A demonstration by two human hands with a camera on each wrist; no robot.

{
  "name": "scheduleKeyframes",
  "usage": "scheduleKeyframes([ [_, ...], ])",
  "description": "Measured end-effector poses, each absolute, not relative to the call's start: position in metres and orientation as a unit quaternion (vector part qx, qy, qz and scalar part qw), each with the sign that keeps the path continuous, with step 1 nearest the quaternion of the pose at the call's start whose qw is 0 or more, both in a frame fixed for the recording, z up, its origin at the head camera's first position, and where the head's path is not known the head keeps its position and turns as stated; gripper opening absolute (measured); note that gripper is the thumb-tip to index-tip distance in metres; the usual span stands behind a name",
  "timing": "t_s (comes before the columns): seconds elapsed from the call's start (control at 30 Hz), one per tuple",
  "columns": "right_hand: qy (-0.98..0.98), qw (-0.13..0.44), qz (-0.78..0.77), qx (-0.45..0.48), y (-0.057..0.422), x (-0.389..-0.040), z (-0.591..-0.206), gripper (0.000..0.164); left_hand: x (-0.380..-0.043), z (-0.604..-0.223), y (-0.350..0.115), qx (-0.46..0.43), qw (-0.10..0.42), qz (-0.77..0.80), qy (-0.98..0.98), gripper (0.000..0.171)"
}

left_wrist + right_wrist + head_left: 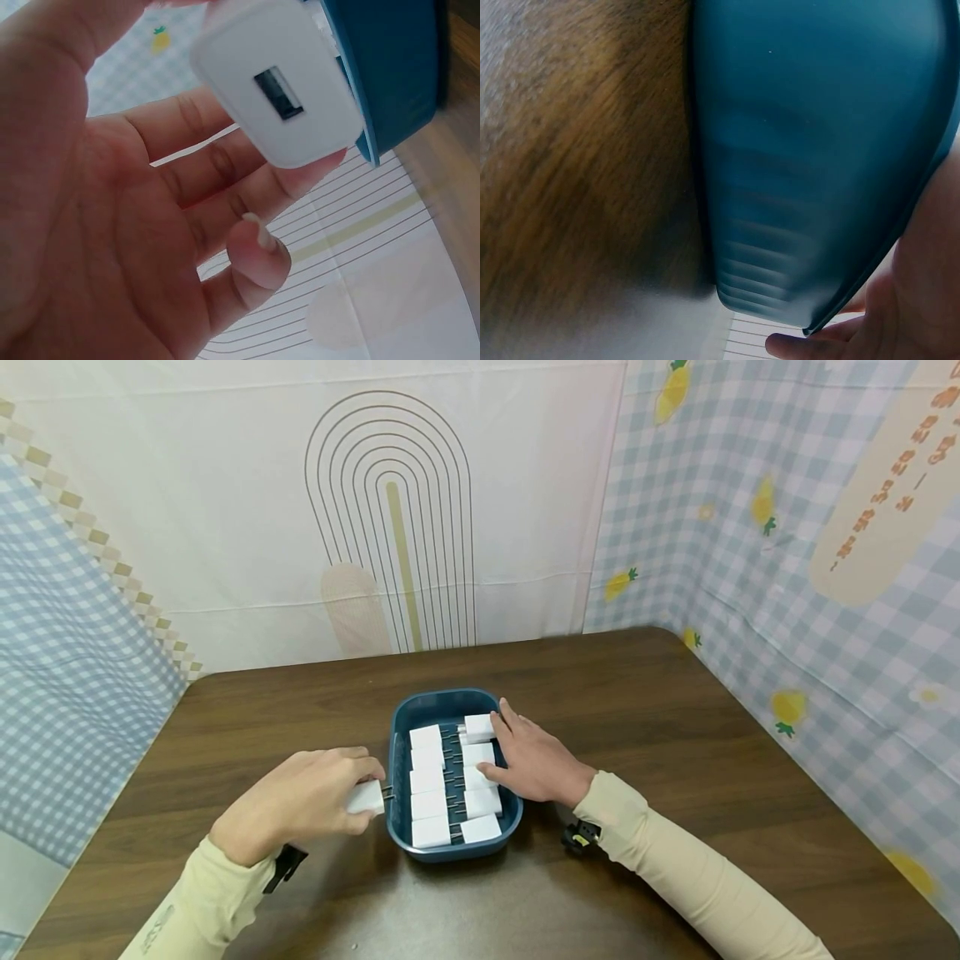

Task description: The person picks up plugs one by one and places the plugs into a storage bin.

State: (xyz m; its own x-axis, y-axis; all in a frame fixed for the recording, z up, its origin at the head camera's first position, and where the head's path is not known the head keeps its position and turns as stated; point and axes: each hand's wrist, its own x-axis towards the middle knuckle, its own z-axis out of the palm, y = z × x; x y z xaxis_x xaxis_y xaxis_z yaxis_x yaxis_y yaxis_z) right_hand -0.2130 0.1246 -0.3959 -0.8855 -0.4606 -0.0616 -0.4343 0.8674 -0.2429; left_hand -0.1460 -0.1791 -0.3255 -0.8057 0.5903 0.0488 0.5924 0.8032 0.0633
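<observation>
My left hand (311, 789) pinches a white USB charger (365, 798) just outside the left rim of a dark blue tray (459, 854). The charger's metal prongs point at the tray; in the left wrist view its end with the USB port (279, 94) faces the camera. Inside the tray, white chargers lie in two columns, a left one (427, 781) and a right one (482, 802), prongs facing inward. Reaching over the tray's right rim, my right hand (540, 764) has its fingers spread, with fingertips at the upper right charger (478, 727) and the thumb lower down.
The tray stands on a brown wooden table (600, 710). A white cloth (240, 527) with printed arches hangs behind it, and blue checked cloths hang along both sides. The tray's outer wall (817, 150) fills much of the right wrist view.
</observation>
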Motion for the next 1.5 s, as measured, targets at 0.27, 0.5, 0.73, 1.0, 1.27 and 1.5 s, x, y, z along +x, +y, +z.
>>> scheduleKeyframes([
  [0.27, 0.965, 0.055, -0.109, -0.232, 0.124, -0.213, -0.397, 0.087, -0.15, -0.329, -0.174, -0.333, 0.038, -0.038, -0.941, 0.033],
  [0.5, 0.965, 0.053, -0.114, -0.231, 0.124, -0.213, -0.396, 0.087, -0.152, -0.333, -0.168, -0.342, 0.043, -0.054, -0.937, 0.035],
  [0.73, 0.965, 0.057, -0.112, -0.232, 0.124, -0.213, -0.396, 0.087, -0.154, -0.337, -0.162, -0.359, 0.059, -0.043, -0.931, 0.038],
  [1.0, 0.965, 0.054, -0.11, -0.232, 0.123, -0.212, -0.395, 0.087, -0.158, -0.339, -0.158, -0.394, 0.075, -0.044, -0.915, 0.036],
  [1.27, 0.965, 0.057, -0.11, -0.23, 0.124, -0.212, -0.395, 0.087, -0.161, -0.34, -0.152, -0.403, 0.063, -0.038, -0.912, 0.037],
  [1.5, 0.964, 0.062, -0.112, -0.231, 0.124, -0.212, -0.395, 0.086, -0.164, -0.34, -0.148, -0.407, 0.047, -0.035, -0.912, 0.04],
])
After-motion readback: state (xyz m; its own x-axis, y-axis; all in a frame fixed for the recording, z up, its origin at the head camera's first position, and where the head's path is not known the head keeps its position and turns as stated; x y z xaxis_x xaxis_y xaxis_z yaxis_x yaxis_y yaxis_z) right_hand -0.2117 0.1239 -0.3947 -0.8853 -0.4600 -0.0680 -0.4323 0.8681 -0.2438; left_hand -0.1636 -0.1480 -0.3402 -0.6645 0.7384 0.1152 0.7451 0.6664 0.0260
